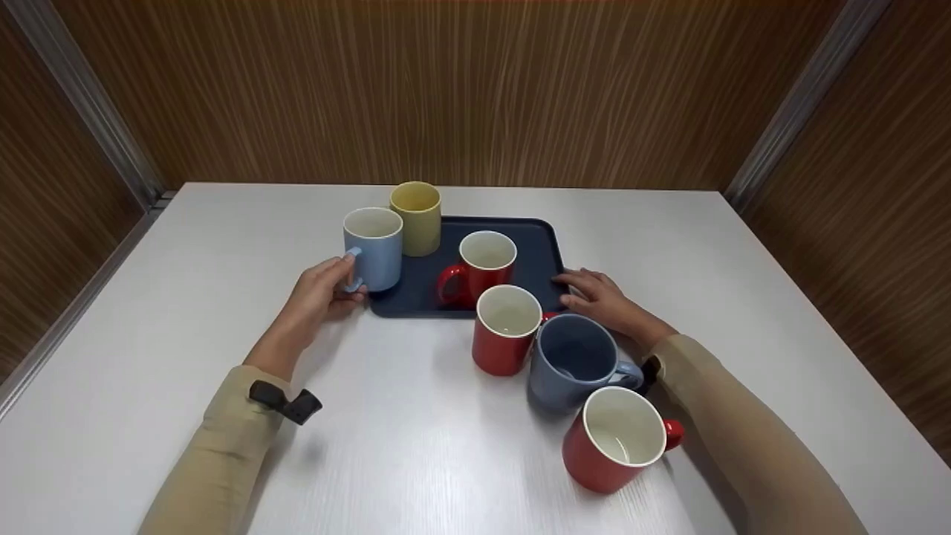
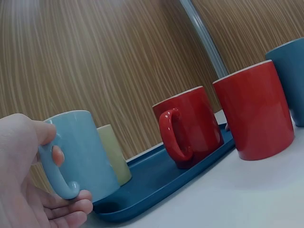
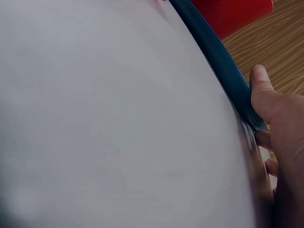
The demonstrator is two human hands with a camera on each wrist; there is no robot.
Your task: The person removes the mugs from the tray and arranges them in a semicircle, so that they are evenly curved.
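My left hand (image 1: pixel 327 291) grips the handle of a light blue mug (image 1: pixel 374 251) at the left front corner of a dark blue tray (image 1: pixel 546 249). In the left wrist view the thumb lies over the handle and a finger goes through it, on the light blue mug (image 2: pixel 88 152). My right hand (image 1: pixel 594 296) holds the tray's right front corner. The right wrist view shows its thumb on the rim of the tray (image 3: pixel 223 66) and fingers under the edge. A yellow mug (image 1: pixel 416 218) and a red mug (image 1: pixel 487 267) stand on the tray.
On the white table (image 1: pixel 186 297) in front of the tray stand a red mug (image 1: pixel 507 331), a grey-blue mug (image 1: pixel 572 362) and another red mug (image 1: pixel 615 440), close to my right forearm. Wood-grain walls enclose the table on three sides.
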